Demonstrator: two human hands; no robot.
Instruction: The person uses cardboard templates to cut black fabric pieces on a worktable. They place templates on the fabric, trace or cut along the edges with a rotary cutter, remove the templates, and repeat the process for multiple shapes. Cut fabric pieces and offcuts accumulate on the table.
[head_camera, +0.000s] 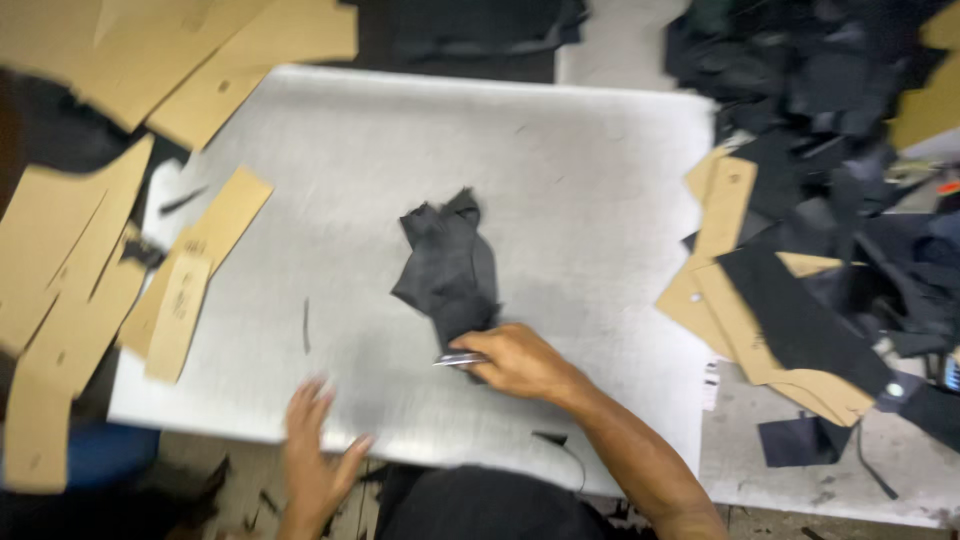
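A crumpled piece of dark grey fabric lies in the middle of a pale grey cutting board. My right hand rests at the fabric's near end, closed around a small metal tool whose silvery tip pokes out to the left. My left hand hovers blurred over the board's near edge, fingers spread, holding nothing.
Brown cardboard pattern pieces lie along the board's left side and at the top left. More patterns and a heap of black fabric scraps crowd the right. A thin dark sliver lies on the board.
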